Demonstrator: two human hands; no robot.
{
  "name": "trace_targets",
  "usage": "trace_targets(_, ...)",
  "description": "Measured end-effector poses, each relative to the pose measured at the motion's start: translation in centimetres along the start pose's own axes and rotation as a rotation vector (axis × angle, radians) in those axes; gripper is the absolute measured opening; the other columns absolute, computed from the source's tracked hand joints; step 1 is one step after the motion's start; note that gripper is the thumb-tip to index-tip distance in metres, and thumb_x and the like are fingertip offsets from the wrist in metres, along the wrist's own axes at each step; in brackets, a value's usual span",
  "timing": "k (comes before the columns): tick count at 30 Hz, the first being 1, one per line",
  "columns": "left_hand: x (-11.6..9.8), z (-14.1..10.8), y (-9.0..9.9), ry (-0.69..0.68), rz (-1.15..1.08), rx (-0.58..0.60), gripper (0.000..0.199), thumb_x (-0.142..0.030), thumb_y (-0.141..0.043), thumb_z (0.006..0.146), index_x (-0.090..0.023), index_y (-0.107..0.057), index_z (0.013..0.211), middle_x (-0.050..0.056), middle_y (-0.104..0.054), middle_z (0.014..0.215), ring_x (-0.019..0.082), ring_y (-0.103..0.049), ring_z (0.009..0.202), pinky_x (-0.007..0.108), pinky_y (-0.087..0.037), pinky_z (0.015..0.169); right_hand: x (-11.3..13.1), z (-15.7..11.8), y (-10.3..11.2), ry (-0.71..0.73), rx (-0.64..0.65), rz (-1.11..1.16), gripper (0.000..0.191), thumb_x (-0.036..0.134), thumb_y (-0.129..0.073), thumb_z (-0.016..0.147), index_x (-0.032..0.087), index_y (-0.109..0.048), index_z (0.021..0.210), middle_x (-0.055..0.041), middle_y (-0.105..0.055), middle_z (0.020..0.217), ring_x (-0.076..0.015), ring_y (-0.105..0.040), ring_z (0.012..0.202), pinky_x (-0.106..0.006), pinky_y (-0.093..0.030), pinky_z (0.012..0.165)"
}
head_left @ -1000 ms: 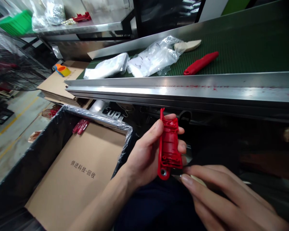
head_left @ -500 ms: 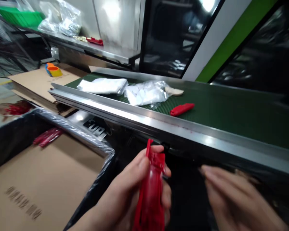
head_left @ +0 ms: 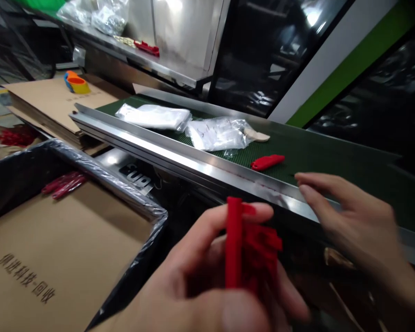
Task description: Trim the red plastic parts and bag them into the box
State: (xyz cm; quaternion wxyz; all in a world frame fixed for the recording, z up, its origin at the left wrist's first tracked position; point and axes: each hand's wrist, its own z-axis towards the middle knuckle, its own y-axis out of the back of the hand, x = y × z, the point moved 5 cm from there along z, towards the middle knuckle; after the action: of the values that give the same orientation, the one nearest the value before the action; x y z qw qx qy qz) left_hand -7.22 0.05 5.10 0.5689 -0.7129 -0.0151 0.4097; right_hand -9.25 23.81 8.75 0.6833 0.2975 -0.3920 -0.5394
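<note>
Head view: red part gripped in left hand, right hand spread at conveyor rail

The left hand (head_left: 207, 276) has its fingers (head_left: 235, 214) closed around a red plastic part (head_left: 244, 249), held upright on the near side of the conveyor rail (head_left: 180, 159) and below it. The part is blurred; its exact form cannot be told.

The right hand (head_left: 352, 221) is empty, fingers spread and extended flat, hovering just above the conveyor rail to the right of the held part (contact with the rail cannot be confirmed).

Beyond the rail, on the green belt (head_left: 332, 152), lie a second red part (head_left: 267, 162), a crumpled clear plastic bag (head_left: 219, 133), a white bag (head_left: 155, 116) and a pale flat piece (head_left: 259, 135) touching the clear bag.

On the near side of the rail, to the left, stands a bin lined with black film (head_left: 100, 161). A cardboard sheet (head_left: 55, 249) with printed characters lies in it, with several red pieces (head_left: 64, 183) at its far edge. Past the rail's left end, an orange tape roll (head_left: 76, 85) rests on stacked cardboard (head_left: 38, 99).
</note>
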Motion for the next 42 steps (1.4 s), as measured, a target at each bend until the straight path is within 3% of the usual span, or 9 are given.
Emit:
trace_targets(1,0.0,0.2,0.8,-0.006,0.242,-0.053,0.058,-0.023,-0.071,0.081,-0.042,-0.051,0.132,0.0,-0.068,0.101,0.015,-0.065,0.084,0.028,-0.05,0.077,1.2,-1.4,-0.3,-0.164,0.066,0.16,0.023,0.036,-0.055,0.092,0.031,-0.068,0.11,-0.0001,-0.073,0.103,-0.0193,-0.071,0.091,-0.026,-0.057,0.08)
trace_targets(5,0.7,1.4,3.5,-0.155,1.393,-0.226,0.075,-0.029,-0.07,0.083,-0.038,-0.028,0.145,0.002,-0.064,0.115,0.022,-0.061,0.093,0.039,-0.048,0.085,5.9,-6.2,-3.0,-0.389,0.433,0.625,0.026,0.049,-0.058,0.088,0.031,-0.072,0.099,0.0013,-0.073,0.082,-0.0126,-0.069,0.065,-0.015,-0.055,0.054)
trace_targets(9,2.2,1.4,4.4,-0.356,1.857,-0.198,0.071,-0.028,-0.063,0.089,-0.026,-0.022,0.147,0.007,-0.064,0.117,0.025,-0.057,0.098,0.044,-0.045,0.086,5.4,-8.8,-5.1,-0.54,0.492,0.798,0.019,0.044,-0.062,0.088,0.027,-0.071,0.087,0.0022,-0.07,0.071,-0.0088,-0.066,0.061,-0.012,-0.053,0.057)
trace_targets(13,2.1,0.4,5.9,-0.401,1.737,-0.325,0.061,-0.028,-0.064,0.089,-0.027,-0.034,0.142,0.007,-0.054,0.134,0.022,-0.051,0.119,0.039,-0.042,0.101,3.9,-10.8,-4.8,-0.546,0.38,0.84,0.014,0.035,-0.064,0.088,0.032,-0.069,0.101,0.0035,-0.073,0.088,-0.0086,-0.071,0.074,-0.011,-0.055,0.067)
trace_targets(16,2.0,-0.6,8.0,-0.242,1.326,-0.522,0.045,-0.029,-0.065,0.088,-0.03,-0.049,0.13,0.0,-0.064,0.118,0.014,-0.061,0.103,0.027,-0.049,0.092,3.3,-11.9,-3.6,-0.442,0.218,0.808,0.015,0.025,-0.065,0.088,0.034,-0.069,0.1,0.0046,-0.071,0.105,-0.0088,-0.071,0.086,-0.012,-0.055,0.077)
trace_targets(21,2.8,-1.0,8.6,-0.054,0.93,-0.592,0.023,-0.035,-0.066,0.087,-0.026,-0.068,0.108,-0.001,-0.073,0.098,0.011,-0.067,0.088,0.016,-0.053,0.082,2.9,-12.9,-3.3,-0.295,0.151,0.842,0.024,0.013,-0.062,0.087,0.032,-0.067,0.101,0.0029,-0.069,0.112,-0.0102,-0.066,0.103,-0.014,-0.054,0.084)
trace_targets(26,2.9,-0.9,8.2,-0.069,0.897,-0.602,0.021,-0.031,-0.066,0.087,-0.029,-0.071,0.108,-0.003,-0.074,0.099,0.009,-0.068,0.085,0.011,-0.051,0.079,2.2,-13.5,-3.5,-0.27,0.195,0.83,0.026,0.01,-0.059,0.088,0.031,-0.068,0.1,0.0006,-0.065,0.118,-0.0106,-0.065,0.101,-0.017,-0.054,0.079)
trace_targets(33,3.0,-1.1,7.2,-0.191,1.033,-0.497,0.024,-0.021,-0.061,0.091,-0.036,-0.069,0.108,-0.007,-0.069,0.095,0.005,-0.064,0.084,0.011,-0.047,0.076,1.0,-14.2,-4.0,-0.312,0.201,0.721,0.018,0.018,-0.063,0.087,0.032,-0.071,0.096,0.0006,-0.068,0.111,-0.0108,-0.066,0.097,-0.013,-0.053,0.077)
trace_targets(42,2.7,-1.1,5.7,-0.256,1.152,-0.354,0.028,-0.017,-0.056,0.093,-0.033,-0.065,0.115,-0.005,-0.064,0.097,0.006,-0.059,0.086,0.015,-0.045,0.074,-0.2,-15.1,-7.3,-0.547,0.292,0.854,0.008,0.033,-0.069,0.083,0.031,-0.075,0.088,0.0,-0.071,0.111,-0.0123,-0.068,0.096,-0.012,-0.054,0.079)
